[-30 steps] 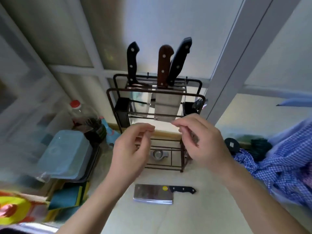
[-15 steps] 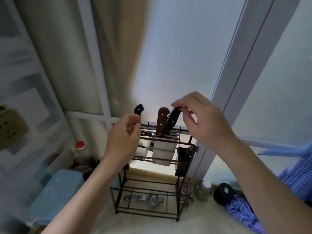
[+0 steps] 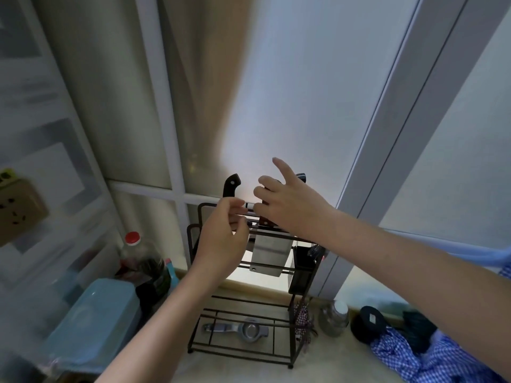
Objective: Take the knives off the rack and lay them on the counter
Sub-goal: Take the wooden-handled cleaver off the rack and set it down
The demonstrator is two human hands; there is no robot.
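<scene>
The right hand (image 3: 287,204) is at the top of the rack (image 3: 193,244), fingers bent round a brown knife handle (image 3: 265,221) with the forefinger lifted free; whether it truly grips, I cannot tell, as the hand hides the handle. The left hand (image 3: 224,239) is half curled in front of the rack's upper left rails, thumb and fingertips near together, pinching nothing visible. Above it a black handle (image 3: 231,186) stands up from the rack; another dark handle tip (image 3: 301,177) peeps out behind the right hand. A cleaver blade (image 3: 269,254) hangs below the top rails. On the rack's lowest shelf lies a metal squeezer (image 3: 243,329). Left of the rack are a red-capped bottle (image 3: 138,258) and a blue tub (image 3: 94,322); right of it a jar (image 3: 333,317) and checked blue cloth (image 3: 431,357). The rack stands on a pale counter (image 3: 249,371) against frosted window panes (image 3: 298,92).
</scene>
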